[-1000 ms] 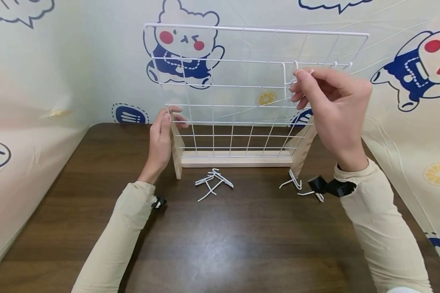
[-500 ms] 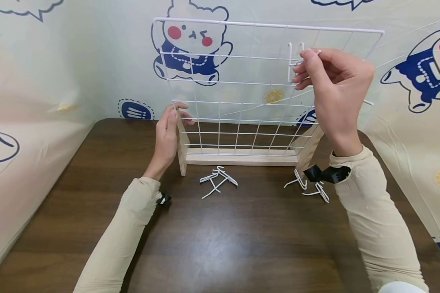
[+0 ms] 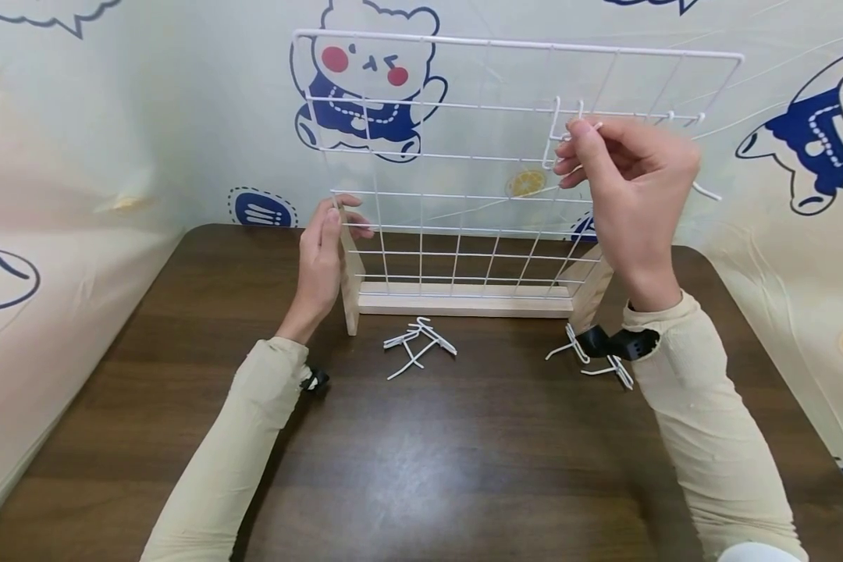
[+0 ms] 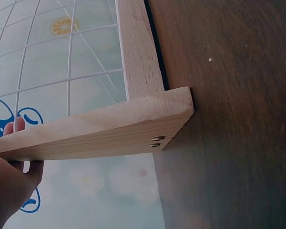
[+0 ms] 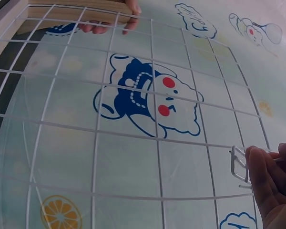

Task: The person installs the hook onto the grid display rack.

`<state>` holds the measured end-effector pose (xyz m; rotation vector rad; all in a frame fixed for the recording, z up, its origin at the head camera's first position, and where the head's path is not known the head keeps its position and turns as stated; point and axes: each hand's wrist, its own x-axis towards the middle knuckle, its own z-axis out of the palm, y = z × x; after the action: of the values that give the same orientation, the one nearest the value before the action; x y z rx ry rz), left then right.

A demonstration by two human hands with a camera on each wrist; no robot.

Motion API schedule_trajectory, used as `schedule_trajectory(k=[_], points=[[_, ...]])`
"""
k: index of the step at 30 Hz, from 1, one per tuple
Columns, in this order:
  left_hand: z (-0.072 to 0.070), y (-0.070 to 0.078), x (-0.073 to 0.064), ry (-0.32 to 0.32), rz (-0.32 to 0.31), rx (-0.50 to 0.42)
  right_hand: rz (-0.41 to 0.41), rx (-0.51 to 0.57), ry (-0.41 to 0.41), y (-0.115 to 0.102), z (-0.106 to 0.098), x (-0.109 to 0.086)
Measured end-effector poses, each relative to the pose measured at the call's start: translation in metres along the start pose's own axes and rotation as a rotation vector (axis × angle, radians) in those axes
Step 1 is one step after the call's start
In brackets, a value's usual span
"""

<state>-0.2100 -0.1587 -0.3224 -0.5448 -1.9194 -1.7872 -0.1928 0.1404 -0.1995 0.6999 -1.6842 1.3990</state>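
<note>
A white wire grid (image 3: 457, 157) stands upright in a pale wooden stand (image 3: 464, 301). My left hand (image 3: 321, 254) grips the stand's left side; in the left wrist view its fingers wrap the wooden side piece (image 4: 100, 138). My right hand (image 3: 632, 183) pinches a white double-pronged wire hook (image 3: 552, 133) between thumb and fingers. The hook's bent tops are at the grid's second wire from the top; whether both are over it I cannot tell. In the right wrist view, the hook's frame (image 5: 232, 164) lies close to the grid. Another white hook (image 3: 707, 191) shows partly behind my right hand.
Several white hooks (image 3: 437, 340) lie in a pile on the brown table (image 3: 407, 460) before the stand. More hooks (image 3: 614, 371) lie at its right foot, near the black wrist strap (image 3: 614, 342). A patterned cloth (image 3: 204, 117) hangs behind.
My right hand rose with the hook above the second wire, then came down, bringing its bent tops to that wire. My left hand keeps its hold; the head view has shifted slightly.
</note>
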Motion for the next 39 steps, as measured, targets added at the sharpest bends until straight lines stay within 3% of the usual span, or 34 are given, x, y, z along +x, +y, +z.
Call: schedule_trajectory(k=[3,8,16,29,39], points=[[0.001,0.001,0.000,-0.003,0.000,0.000,0.019,-0.008,-0.011,-0.004,0.000,-0.008],[0.003,0.002,0.000,0.002,0.012,-0.007,0.073,-0.072,-0.062,0.008,-0.005,-0.026],[0.003,0.003,0.001,0.030,0.032,-0.016,0.017,-0.244,-0.183,0.010,-0.022,-0.065],[0.003,-0.001,0.000,0.022,0.015,-0.019,0.049,-0.353,-0.238,0.000,-0.072,-0.104],[0.004,-0.003,0.000,0.016,0.018,-0.024,0.171,-0.391,-0.278,0.003,-0.098,-0.142]])
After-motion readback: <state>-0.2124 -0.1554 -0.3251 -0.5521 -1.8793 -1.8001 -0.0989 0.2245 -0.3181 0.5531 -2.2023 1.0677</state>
